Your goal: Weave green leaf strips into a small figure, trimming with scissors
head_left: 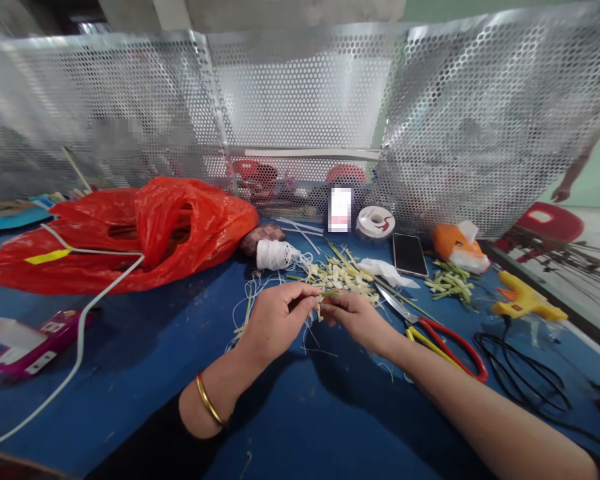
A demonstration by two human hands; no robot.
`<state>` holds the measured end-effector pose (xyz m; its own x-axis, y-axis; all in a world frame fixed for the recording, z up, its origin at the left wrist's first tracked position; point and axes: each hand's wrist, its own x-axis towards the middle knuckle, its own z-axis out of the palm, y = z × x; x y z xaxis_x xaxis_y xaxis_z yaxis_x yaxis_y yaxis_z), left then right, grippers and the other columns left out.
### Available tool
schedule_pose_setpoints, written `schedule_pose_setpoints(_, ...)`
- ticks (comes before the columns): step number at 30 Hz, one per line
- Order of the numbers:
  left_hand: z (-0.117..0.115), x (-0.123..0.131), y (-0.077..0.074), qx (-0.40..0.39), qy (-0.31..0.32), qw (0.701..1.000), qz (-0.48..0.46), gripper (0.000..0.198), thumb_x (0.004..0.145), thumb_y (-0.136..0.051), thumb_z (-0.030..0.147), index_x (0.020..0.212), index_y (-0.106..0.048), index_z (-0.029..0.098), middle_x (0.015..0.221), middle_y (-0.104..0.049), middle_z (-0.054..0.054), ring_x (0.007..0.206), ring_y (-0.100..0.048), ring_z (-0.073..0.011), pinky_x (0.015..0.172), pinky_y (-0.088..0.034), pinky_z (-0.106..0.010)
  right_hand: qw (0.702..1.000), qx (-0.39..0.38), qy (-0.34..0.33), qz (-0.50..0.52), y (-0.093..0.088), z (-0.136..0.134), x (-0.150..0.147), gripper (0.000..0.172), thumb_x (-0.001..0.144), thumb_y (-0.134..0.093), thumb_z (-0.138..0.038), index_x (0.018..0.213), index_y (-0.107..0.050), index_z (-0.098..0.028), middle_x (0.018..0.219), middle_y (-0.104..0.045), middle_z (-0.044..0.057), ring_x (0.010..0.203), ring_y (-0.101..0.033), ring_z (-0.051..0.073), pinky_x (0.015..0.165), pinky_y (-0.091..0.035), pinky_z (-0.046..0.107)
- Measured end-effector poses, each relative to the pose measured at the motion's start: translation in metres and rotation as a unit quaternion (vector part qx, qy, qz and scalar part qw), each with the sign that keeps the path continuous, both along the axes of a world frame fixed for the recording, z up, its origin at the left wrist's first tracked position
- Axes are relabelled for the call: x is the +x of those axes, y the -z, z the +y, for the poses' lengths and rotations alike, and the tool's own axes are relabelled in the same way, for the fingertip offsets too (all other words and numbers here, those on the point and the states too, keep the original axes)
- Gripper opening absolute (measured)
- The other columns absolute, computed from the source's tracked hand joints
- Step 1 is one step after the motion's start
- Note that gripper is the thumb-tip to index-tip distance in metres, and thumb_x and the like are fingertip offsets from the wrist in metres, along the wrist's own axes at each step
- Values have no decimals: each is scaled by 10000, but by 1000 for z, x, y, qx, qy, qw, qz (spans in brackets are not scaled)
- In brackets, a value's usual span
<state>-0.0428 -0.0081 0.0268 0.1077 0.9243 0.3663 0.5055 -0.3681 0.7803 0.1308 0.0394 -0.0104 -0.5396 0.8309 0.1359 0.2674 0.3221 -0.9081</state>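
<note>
While pinched on a green piece (331,293), hands (281,317) (361,320) together; table's right edge (591,341) well apart

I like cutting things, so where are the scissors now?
In the head view, the scissors lie on the blue table, just right of the right hand, left of the yellow glue gun.

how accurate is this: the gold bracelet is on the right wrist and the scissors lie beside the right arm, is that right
Not quite: the head view shows the gold bracelet on the left wrist, not the right. The scissors do lie beside the right arm.
</note>
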Motion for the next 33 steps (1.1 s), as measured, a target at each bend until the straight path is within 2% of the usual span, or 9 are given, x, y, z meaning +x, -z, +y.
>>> schedule_pose_setpoints(4, 4, -3, 2, 7, -36, 999, -4, 156, 848, -562, 224, 905, -704, 195, 774, -724, -7, 670, -641, -131, 650, -490, -237, 999, 44, 8, -16, -10, -11, -3, 194, 837, -484, -159, 650, -518, -197, 665, -527, -10, 646, -521, 134, 638, -409, 264)
schedule_pose_setpoints(8, 7, -5, 2, -22, -68, 997, -31, 179, 841, -572, 277, 914, -703, 179, 734, -711, -15, 645, -631, -149, 615, -482, -244, 978, 202, 38, -13, -21, -28, -5, 203, 887, -467, -166, 690, -502, -201, 797, -536, 30, 722, -523, 148, 675, -425, 280)
schedule_pose_setpoints(13, 5, 0, 1, -70, -23, 997, -23, 205, 851, -557, 300, 919, -715, 190, 859, -728, -31, 765, -640, -169, 715, -472, -263, 949, 308, 44, 53, -30, -42, -5, 137, 876, -494, -137, 772, -546, -209, 994, -578, 91, 913, -557, 195, 794, -455, 345)
schedule_pose_setpoints(16, 3, 4, 3, -98, 16, 994, -34, 213, 852, -542, 309, 840, -713, 183, 748, -687, -11, 684, -591, -150, 650, -441, -250, 961, 255, 19, 108, -32, -43, -7, 153, 893, -498, -170, 759, -560, -213, 959, -612, 76, 914, -574, 193, 828, -459, 364)
schedule_pose_setpoints(19, 3, 6, 3, -139, 28, 987, -70, 164, 804, -557, 253, 784, -694, 164, 623, -603, 18, 567, -497, -120, 555, -384, -233, 976, 106, -22, 190, -31, -40, -11, 199, 928, -460, -228, 758, -561, -212, 848, -619, 43, 817, -586, 167, 772, -478, 335)
schedule_pose_setpoints(24, 3, 8, 2, -183, 30, 976, -116, 151, 788, -555, 260, 779, -667, 159, 607, -592, 21, 536, -479, -117, 539, -394, -235, 972, -13, 13, 235, -30, -39, -15, 240, 919, -468, -273, 692, -505, -203, 671, -509, -8, 633, -490, 134, 610, -420, 278)
schedule_pose_setpoints(27, 2, 9, 3, -173, 33, 980, -97, 164, 782, -545, 254, 790, -679, 160, 646, -628, 7, 574, -524, -131, 572, -416, -240, 984, 98, 20, 144, -28, -43, -15, 230, 914, -441, -203, 684, -442, -207, 666, -459, -17, 626, -434, 127, 602, -366, 271)
schedule_pose_setpoints(30, 2, 9, 7, -151, 42, 985, -79, 165, 757, -532, 214, 781, -687, 161, 712, -671, -13, 681, -590, -166, 651, -450, -257, 967, 244, 1, 68, -25, -49, -15, 211, 881, -433, -128, 699, -371, -217, 705, -443, -7, 658, -407, 137, 608, -335, 278)
schedule_pose_setpoints(33, 2, 8, 12, -143, 39, 987, -65, 167, 743, -534, 199, 788, -692, 165, 769, -699, -21, 749, -615, -186, 697, -463, -269, 955, 294, -15, 36, -22, -53, -16, 204, 863, -417, -97, 721, -344, -224, 729, -459, 8, 671, -407, 149, 601, -328, 287)
